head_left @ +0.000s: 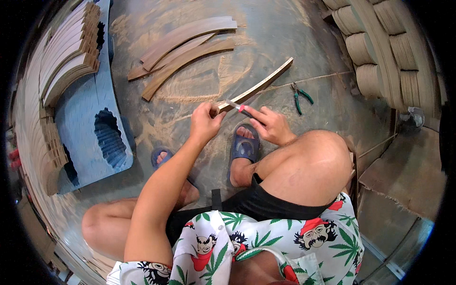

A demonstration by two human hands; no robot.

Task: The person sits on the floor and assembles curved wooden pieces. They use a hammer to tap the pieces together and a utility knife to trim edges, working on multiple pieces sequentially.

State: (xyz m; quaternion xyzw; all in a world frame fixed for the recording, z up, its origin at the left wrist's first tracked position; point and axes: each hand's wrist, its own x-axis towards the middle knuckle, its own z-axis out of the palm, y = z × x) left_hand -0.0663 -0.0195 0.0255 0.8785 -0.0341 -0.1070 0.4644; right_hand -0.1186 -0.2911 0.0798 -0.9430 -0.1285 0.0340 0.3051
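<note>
My left hand grips the near end of a curved wooden strip, thumb and fingers closed around it. The strip runs up and away to the right, its pale narrow edge facing up. In my right hand is a slim knife-like tool with a red and black handle. Its grey metal blade lies across the strip close to my left fingers; whether it touches the wood I cannot tell. Green-handled pliers rest on the floor to the right of the strip, with their jaws pointing away.
Several curved wooden pieces lie on the dusty floor ahead. On the left, a blue board with ragged dark holes bears stacked curved slats. Stacks of curved wood rise at the right, above a brown sheet.
</note>
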